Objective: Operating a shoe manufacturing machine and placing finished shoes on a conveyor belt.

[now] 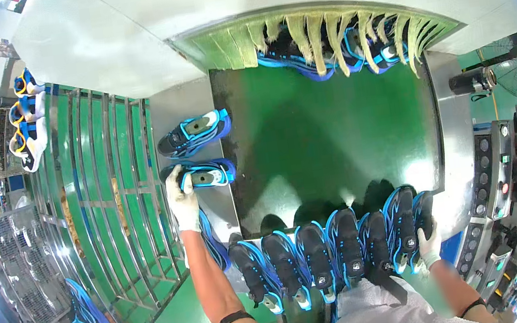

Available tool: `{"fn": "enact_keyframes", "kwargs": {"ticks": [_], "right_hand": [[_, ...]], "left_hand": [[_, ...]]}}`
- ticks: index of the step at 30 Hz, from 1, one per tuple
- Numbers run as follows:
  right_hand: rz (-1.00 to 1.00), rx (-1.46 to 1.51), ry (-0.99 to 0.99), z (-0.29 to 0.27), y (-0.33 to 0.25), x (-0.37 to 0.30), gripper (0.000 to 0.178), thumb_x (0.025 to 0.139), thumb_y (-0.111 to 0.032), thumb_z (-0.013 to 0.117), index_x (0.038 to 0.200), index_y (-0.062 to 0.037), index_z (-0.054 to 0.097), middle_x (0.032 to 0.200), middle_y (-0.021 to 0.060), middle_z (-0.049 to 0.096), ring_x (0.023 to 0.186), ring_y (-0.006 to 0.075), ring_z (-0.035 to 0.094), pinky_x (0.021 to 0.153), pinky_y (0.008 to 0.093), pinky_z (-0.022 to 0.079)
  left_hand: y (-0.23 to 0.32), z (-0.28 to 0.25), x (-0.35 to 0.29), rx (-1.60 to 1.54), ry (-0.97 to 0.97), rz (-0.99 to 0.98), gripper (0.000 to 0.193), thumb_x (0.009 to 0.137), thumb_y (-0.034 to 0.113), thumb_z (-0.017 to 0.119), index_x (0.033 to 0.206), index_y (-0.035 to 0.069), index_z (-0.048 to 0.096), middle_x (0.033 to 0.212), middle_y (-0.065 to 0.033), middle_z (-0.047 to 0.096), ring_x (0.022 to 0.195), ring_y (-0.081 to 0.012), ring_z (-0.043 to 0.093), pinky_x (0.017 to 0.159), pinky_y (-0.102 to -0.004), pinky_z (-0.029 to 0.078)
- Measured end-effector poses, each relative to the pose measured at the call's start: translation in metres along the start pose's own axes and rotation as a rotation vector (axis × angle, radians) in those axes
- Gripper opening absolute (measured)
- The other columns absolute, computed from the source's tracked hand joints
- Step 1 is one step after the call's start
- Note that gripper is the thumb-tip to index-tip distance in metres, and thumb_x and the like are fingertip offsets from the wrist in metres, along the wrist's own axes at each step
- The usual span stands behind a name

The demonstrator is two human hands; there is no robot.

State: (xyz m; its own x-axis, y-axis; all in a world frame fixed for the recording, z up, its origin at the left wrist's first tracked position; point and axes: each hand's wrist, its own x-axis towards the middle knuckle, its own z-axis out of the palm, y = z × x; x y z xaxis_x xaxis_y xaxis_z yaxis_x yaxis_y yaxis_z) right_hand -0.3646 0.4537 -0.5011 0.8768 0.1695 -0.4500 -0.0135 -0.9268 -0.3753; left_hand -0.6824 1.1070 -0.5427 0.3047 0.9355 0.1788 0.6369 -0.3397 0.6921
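My left hand (183, 202), in a white glove, grips the toe end of a black and blue sneaker (211, 175) on the metal ledge left of the green belt. A matching sneaker (198, 133) lies just beyond it. Another sneaker (215, 243) stands partly hidden behind my left wrist. Along the near ledge, several more sneakers (314, 253) stand side by side, toes toward the belt. My right hand (430, 244), also gloved, is closed around the rightmost sneaker (422, 212) of that row; its fingertips are partly hidden.
The green conveyor belt (333, 131) leads to an opening hung with fringed strips (313, 35), with more sneakers (297, 57) under them. A metal rack (105, 196) stands left, white sneakers (28, 128) at its far end. A fan (515, 59) and a control panel (493, 161) are right.
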Motion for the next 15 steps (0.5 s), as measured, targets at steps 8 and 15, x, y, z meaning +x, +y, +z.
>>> {"fn": "enact_keyframes", "kwargs": {"ticks": [8,15], "right_hand": [[0.067,-0.066,-0.004,-0.001,0.0,0.004,0.074,0.09,-0.026,0.068,0.15,0.0043,0.036,0.146,0.028,0.047,0.137,0.0388,0.044,0.116,0.043,0.032],[0.049,0.015,0.003,0.008,-0.013,-0.001,0.072,0.089,-0.022,0.069,0.148,0.0048,0.039,0.142,0.0269,0.051,0.133,0.0369,0.049,0.114,0.0412,0.035]], "left_hand": [[0.061,0.004,0.036,0.539,-0.075,0.176,0.062,0.089,0.041,0.073,0.134,0.002,0.055,0.119,-0.0221,0.061,0.112,-0.0407,0.058,0.094,-0.0475,0.049],[0.045,0.032,0.116,0.308,-0.049,0.26,0.027,0.097,0.023,0.059,0.108,0.0,0.07,0.104,-0.0199,0.068,0.098,-0.0396,0.065,0.09,-0.0435,0.052]]}}
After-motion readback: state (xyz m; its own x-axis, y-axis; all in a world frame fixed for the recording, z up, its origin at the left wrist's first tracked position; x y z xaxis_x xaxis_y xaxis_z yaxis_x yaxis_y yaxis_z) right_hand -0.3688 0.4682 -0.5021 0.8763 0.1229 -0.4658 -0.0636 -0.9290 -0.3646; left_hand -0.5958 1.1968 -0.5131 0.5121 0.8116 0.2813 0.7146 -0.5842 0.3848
